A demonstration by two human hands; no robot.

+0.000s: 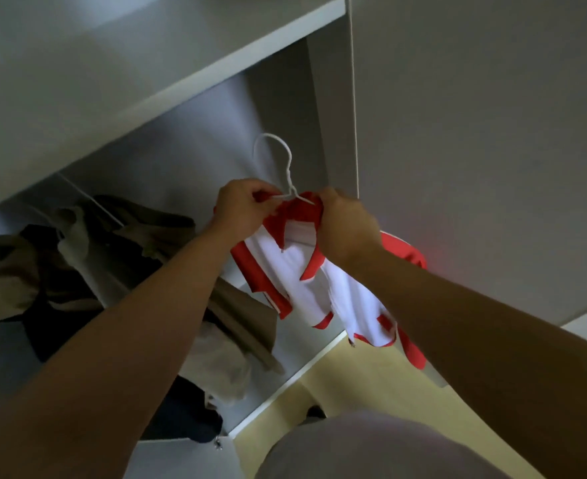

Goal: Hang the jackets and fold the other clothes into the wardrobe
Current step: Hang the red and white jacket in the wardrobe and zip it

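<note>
A red and white jacket (316, 271) hangs from a white wire hanger (283, 160) that I hold up in front of the open wardrobe. My left hand (242, 205) pinches the hanger's left shoulder and the red collar. My right hand (347, 224) grips the collar on the right side of the hanger. The hook stands free above both hands, below the wardrobe shelf (188, 95). The jacket's lower part droops under my right forearm.
A rail (91, 202) at the left carries hung beige and dark clothes (88, 257). The wardrobe's side panel and door (475, 150) rise at the right. Cream floor (371, 385) shows below, past the wardrobe's bottom edge.
</note>
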